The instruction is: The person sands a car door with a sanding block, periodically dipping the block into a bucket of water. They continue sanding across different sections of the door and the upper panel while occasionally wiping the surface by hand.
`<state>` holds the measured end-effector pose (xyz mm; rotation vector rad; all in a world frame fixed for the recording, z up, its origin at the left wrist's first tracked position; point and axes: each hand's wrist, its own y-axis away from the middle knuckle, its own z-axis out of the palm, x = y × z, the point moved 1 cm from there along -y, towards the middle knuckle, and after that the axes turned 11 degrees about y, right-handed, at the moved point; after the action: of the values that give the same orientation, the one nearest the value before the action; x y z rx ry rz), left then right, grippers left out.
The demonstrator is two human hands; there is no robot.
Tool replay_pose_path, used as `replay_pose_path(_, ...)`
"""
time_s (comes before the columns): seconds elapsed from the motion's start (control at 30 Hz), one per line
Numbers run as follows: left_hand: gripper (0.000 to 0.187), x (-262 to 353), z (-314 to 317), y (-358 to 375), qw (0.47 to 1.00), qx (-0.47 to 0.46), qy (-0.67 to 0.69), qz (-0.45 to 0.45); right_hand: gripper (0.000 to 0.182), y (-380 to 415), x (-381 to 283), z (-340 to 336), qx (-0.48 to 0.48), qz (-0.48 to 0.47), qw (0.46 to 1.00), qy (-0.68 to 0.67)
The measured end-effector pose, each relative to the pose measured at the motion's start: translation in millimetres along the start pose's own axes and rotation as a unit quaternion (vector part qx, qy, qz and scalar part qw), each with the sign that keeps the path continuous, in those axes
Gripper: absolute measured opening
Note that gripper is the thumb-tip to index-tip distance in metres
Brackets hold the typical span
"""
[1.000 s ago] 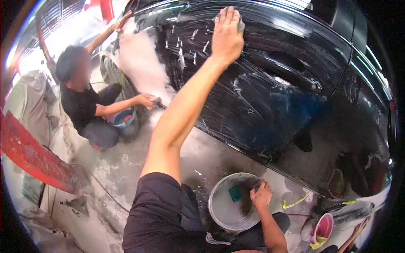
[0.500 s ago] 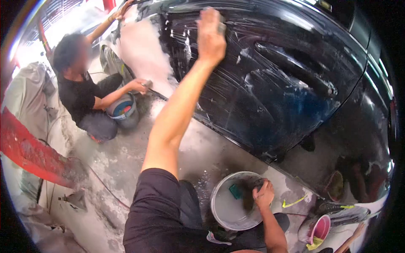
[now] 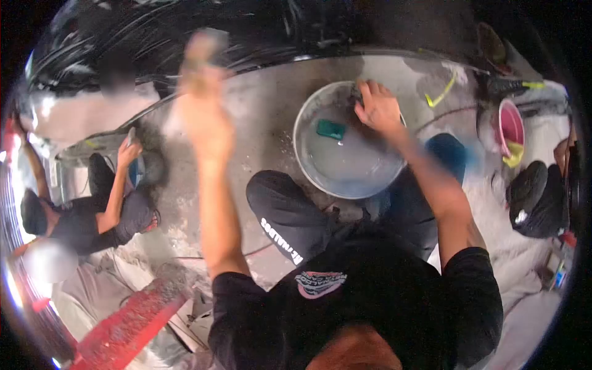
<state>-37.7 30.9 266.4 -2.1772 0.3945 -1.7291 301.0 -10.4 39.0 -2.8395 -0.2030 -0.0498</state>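
My left hand (image 3: 206,117) reaches up and left, smeared by motion, in front of the black car panel (image 3: 259,31). At its fingertips is a greyish flat pad (image 3: 216,38). My right hand (image 3: 377,108) is bent over the far right rim of a pale bucket (image 3: 300,161), its fingers curled. Something small and dark shows by its fingertips, and I cannot tell what it is. Cloudy water fills the bucket, which stands between my knees. A green sponge-like block (image 3: 330,129) lies in that water.
On the left a crouching person (image 3: 92,216) works beside another bucket (image 3: 137,169). A pink bucket (image 3: 511,126) with a yellow cloth (image 3: 513,154) stands at right, near another person's dark-clothed leg (image 3: 542,197). A red post (image 3: 132,324) slants in at lower left.
The view has tilted down and turned, so the car is now only along the top. My left hand has come down from the panel's upper area; my right hand stays at the bucket rim.
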Motion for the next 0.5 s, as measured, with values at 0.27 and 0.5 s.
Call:
replay_pose_path(0.27, 0.042, -162, 230, 140, 0.769, -0.579, -0.239, -0.131, 0.063, -3, 1, 7, -0.004, 0.014, 1.0, 0.003)
replay_pose_path(0.5, 0.043, -268, 296, 231, 0.762, -0.469, -0.447, -0.008, 0.062, -3, 4, 9, -0.014, 0.01, 1.0, -0.015)
